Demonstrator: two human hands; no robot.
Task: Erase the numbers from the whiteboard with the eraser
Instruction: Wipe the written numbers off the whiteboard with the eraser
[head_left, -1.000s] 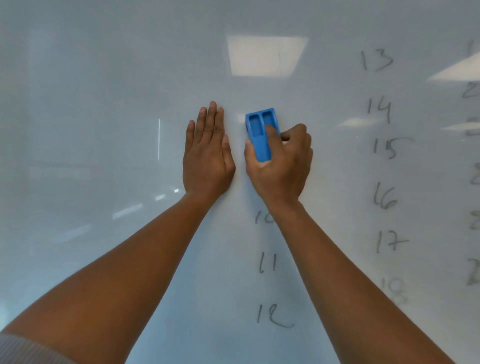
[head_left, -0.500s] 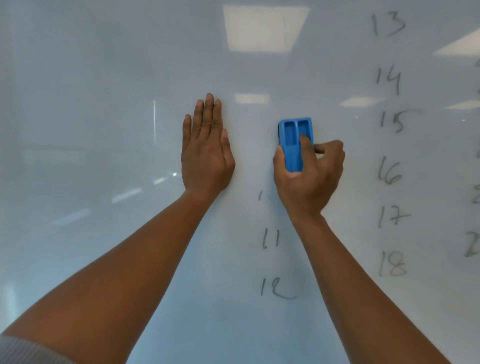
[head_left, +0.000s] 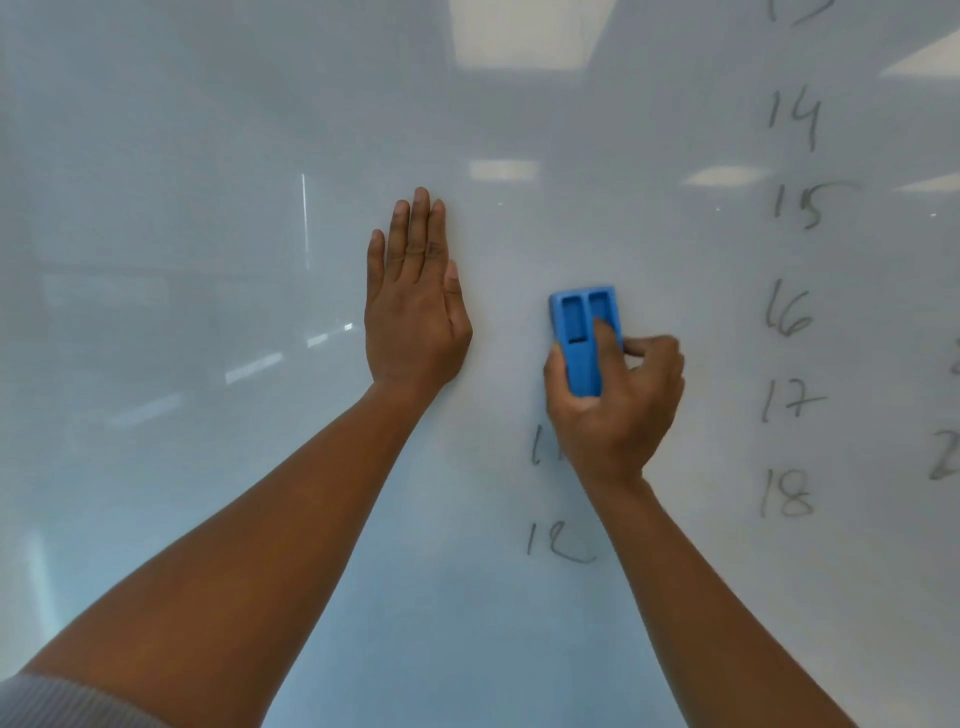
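While your right hand pressed the blue eraser flat on the whiteboard, your fingers were closed around its lower half, thumb on one side and one finger lying on top. The eraser sat near the middle of the board, just above a partly hidden number by your wrist, which I took for an 11. Your left hand lay open and flat on the board, just beside the eraser and holding nothing. I think it was there to keep you steady.

You looked to be in the middle of the wiping job. No writing showed above the eraser in that row, so I guessed that part was done. Below it, the hidden number and the 12 were not wiped yet. To the right, a whole row from 14 down to 18 was waiting too.

Next, you needed to slide the eraser down over those two numbers, pushing firmly so no marks were left.
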